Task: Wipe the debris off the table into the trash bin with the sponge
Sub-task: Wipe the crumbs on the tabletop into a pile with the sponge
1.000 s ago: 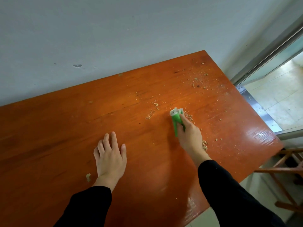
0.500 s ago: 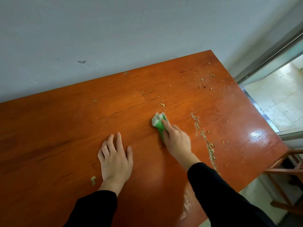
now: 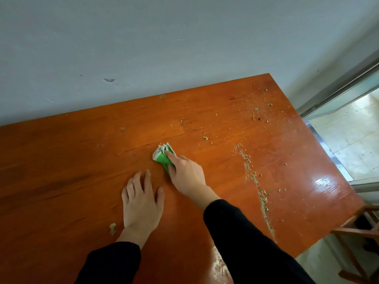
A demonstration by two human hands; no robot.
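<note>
currently mid-wipe: the right hand (image 3: 185, 173) grips the green sponge (image 3: 163, 155) at the tabletop (image 3: 61, 171) centre, the left hand (image 3: 141, 201) rests flat, fingers spread; the next stroke likely must carry the debris line (image 3: 256, 181) toward the right edge, trash bin unseen.

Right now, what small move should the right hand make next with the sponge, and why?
Probably sweep the sponge rightward. The right hand holds it left of a line of crumbs, and loose crumbs lie on the table between the two, so a stroke that way would likely gather them into the line.
</note>
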